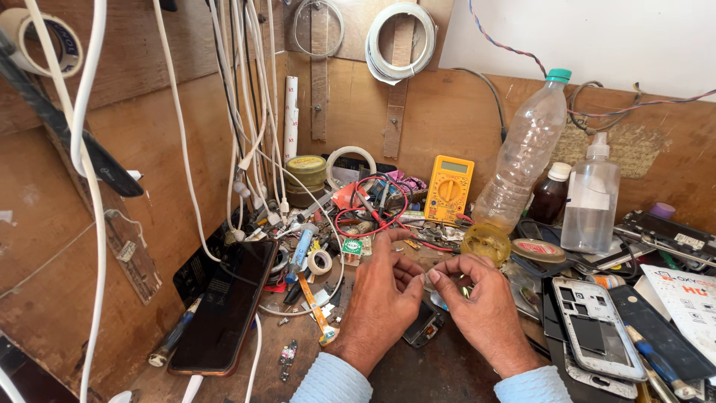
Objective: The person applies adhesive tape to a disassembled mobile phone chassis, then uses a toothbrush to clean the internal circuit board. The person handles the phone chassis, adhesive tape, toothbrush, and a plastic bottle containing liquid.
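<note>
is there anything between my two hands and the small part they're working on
Nothing visible. The left hand and right hand meet fingertip to fingertip above the cluttered bench; whatever small part they pinch is mostly hidden by the fingers themselves.

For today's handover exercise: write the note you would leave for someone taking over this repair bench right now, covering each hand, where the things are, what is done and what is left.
Left hand: fingers curled, fingertips meeting the right hand's above the bench; whether it grips anything cannot be told.
Right hand: pinching a small part, too small to identify.
Small dark component lies on the bench below both hands.
Yellow multimeter with red leads stands behind; dark phone leans at left; white phone frame lies at right.
Done: the phone frame lies stripped.
Left: the small part is not yet set down.
</note>
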`<state>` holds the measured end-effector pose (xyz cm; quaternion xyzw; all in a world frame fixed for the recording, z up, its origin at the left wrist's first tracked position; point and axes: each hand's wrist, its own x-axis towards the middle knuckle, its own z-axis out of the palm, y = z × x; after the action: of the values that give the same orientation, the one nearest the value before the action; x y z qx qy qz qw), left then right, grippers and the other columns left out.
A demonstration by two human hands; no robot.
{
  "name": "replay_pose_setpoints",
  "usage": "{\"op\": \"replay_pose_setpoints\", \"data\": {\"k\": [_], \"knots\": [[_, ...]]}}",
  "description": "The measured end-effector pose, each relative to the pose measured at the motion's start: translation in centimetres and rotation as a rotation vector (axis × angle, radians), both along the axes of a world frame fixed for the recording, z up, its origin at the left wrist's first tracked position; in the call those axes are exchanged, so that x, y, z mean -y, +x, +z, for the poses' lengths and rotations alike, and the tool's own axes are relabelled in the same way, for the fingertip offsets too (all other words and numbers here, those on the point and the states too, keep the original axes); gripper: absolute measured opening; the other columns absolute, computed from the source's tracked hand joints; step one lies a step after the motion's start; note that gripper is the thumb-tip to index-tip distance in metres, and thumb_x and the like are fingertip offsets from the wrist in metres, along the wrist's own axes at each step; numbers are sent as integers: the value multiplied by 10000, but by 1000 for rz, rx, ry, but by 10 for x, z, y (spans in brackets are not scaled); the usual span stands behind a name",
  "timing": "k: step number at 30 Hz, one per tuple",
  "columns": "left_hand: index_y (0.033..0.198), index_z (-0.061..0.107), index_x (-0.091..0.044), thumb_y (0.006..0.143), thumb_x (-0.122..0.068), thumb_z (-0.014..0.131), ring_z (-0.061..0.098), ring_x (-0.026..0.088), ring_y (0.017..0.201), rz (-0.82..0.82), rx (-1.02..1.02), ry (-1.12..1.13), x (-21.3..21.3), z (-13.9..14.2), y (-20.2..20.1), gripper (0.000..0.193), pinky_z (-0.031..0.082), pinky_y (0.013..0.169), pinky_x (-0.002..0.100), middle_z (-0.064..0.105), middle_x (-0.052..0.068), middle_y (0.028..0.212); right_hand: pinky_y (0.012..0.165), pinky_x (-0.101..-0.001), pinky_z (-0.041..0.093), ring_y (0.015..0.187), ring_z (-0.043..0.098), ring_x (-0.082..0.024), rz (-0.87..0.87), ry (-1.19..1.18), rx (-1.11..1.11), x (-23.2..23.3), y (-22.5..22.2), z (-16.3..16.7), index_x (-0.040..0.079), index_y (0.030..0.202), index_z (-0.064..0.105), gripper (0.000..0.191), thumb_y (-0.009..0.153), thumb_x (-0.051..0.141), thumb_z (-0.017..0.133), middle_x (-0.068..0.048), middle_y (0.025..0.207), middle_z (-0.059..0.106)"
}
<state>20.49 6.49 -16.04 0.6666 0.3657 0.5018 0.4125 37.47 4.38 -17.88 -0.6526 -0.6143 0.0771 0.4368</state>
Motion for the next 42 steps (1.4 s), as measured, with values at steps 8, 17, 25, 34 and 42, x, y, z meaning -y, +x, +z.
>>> {"op": "replay_pose_setpoints", "data": {"k": [8, 17, 25, 34, 42], "knots": [[1371, 458, -40, 814, -29, 751, 726, 133, 784, 7, 139, -31, -4, -4, 4, 629, 593, 696, 278, 761, 82, 904, 648, -249, 506, 726, 629, -66, 118, -76, -485, -3, 2, -7, -18, 996, 756, 269, 900, 233, 734, -27, 838, 747], [1390, 473, -54, 826, -27, 722, 715, 121, 754, 21, 105, -73, 0, 1, 3, 616, 583, 691, 270, 753, 69, 847, 638, -249, 494, 713, 604, -59, 136, -79, -473, 0, -2, -4, -13, 998, 756, 262, 913, 232, 719, -21, 836, 735], [1387, 448, -44, 824, -30, 728, 715, 124, 753, 14, 113, -67, -1, 0, 3, 629, 588, 690, 271, 746, 71, 849, 644, -248, 495, 722, 601, -54, 126, -87, -457, 2, -4, -1, -14, 993, 759, 263, 921, 234, 711, -24, 843, 741], [1381, 452, -53, 823, 2, 722, 718, 135, 750, 17, 141, -49, -3, -5, 5, 623, 586, 686, 277, 745, 78, 845, 681, -243, 521, 748, 631, -55, 160, -75, -479, 1, -6, -2, -12, 1001, 756, 257, 919, 227, 709, -27, 859, 753], [1345, 454, -35, 806, 23, 710, 737, 148, 704, 52, 84, 6, -1, 0, 3, 599, 597, 647, 285, 744, 86, 790, 710, -302, 530, 745, 641, -134, 62, 47, -97, 2, -6, 0, 16, 942, 757, 254, 870, 260, 759, -50, 835, 732]]}}
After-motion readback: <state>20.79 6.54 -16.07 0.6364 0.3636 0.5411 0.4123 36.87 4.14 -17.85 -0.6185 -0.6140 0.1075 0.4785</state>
